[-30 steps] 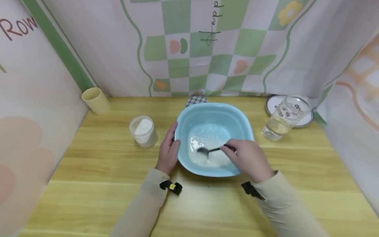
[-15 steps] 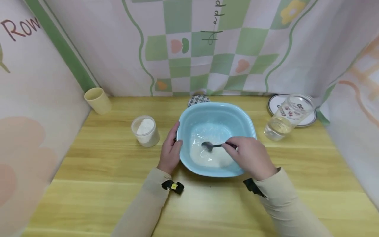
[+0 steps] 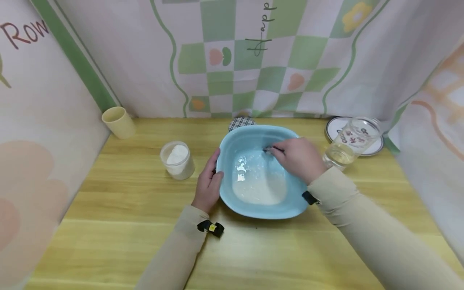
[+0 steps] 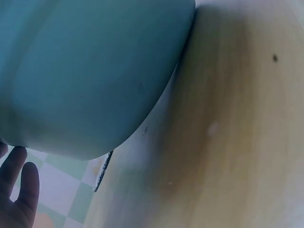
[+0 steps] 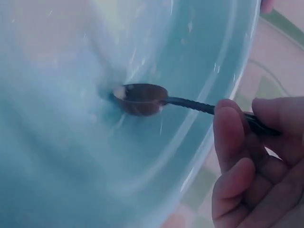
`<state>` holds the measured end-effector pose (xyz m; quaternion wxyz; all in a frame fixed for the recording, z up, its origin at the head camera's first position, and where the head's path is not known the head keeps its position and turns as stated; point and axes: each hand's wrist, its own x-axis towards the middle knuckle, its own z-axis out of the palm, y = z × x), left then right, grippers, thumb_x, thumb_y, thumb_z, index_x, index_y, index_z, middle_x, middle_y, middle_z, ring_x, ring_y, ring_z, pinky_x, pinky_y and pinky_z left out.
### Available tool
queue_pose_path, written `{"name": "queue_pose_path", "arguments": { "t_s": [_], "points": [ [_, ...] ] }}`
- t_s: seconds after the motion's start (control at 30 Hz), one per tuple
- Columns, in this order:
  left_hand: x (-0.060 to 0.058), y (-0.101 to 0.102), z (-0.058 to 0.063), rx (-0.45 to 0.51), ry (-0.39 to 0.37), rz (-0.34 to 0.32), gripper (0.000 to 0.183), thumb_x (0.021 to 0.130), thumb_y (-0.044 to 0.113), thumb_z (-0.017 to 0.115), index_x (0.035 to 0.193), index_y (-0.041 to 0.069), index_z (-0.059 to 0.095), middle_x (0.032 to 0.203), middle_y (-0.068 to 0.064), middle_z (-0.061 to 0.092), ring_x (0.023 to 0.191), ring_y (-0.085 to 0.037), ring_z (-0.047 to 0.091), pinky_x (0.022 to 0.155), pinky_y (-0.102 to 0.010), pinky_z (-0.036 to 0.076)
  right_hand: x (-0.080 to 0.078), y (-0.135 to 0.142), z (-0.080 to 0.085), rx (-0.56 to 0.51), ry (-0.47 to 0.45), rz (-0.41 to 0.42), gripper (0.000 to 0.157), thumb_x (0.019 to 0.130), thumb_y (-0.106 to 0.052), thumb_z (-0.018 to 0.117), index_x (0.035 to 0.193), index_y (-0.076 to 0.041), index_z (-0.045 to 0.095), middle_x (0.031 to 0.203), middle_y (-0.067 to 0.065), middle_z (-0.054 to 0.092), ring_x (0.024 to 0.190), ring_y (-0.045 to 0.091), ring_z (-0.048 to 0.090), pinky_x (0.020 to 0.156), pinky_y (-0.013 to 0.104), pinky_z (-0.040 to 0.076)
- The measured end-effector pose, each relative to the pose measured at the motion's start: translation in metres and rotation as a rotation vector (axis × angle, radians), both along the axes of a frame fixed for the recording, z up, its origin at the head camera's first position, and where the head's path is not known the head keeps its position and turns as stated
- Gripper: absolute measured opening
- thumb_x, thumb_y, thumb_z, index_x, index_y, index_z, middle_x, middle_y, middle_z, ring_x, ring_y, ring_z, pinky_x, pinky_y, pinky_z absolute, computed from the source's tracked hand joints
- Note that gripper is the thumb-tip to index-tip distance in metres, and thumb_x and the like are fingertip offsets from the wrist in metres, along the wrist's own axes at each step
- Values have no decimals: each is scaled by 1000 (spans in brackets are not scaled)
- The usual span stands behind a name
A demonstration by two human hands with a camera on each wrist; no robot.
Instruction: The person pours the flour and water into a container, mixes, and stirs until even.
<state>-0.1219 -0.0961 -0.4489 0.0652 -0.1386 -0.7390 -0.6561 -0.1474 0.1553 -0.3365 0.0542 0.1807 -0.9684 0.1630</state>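
Observation:
A light blue bowl stands on the table, a milky white liquid spread over its bottom. At its left side my left hand holds it, thumb at the rim and fingers along the outer wall. In the left wrist view, fingertips show right by the wall. My right hand reaches over the bowl's right side and pinches a dark spoon by its thin handle between thumb and fingers. The spoon's deep round head is low inside the bowl, close to the wall, with a pale bit at its lip.
Left of the bowl stands a clear jar of white powder. Farther back left is a yellow cup. A glass with clear liquid and a patterned plate are at the right. A checked coaster shows behind the bowl.
My right hand has moved from the bowl's middle toward its far right side, taking the spoon along. My left hand stays at the bowl's left side.

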Motion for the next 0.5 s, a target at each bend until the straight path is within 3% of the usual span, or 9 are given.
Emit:
{"name": "queue_pose_path", "arguments": {
  "t_s": [0.1,0.27,0.37,0.5],
  "points": [
    [0,0,0,-9,5,1,61,101,3,40,158,22,32,157,2,40,137,-18,48,106,-34,46,-1,-13,-8,-58,7,90,22,98,-20,63,110,-10,79,97,8,77,81,26,71,74,46,56],
    [0,0,-1,-15,14,-1,61,100,3,40,158,21,32,156,0,41,136,-19,48,106,-34,46,6,-23,-15,-107,-57,337,20,93,-13,71,110,-10,79,94,3,77,84,18,71,75,39,57],
    [0,-1,-1,-10,14,6,61,100,3,40,158,19,33,156,-3,41,137,-21,48,106,-35,46,12,-20,-12,-111,-191,428,18,92,-14,72,108,-12,80,94,-4,76,85,10,69,75,33,56],
    [1,-2,-3,2,15,10,60,100,2,41,158,17,34,155,-7,43,134,-26,51,104,-39,48,17,-8,-3,-115,-429,468,17,95,-17,69,107,-12,80,98,-5,76,87,4,67,75,27,55]
  ]
}}
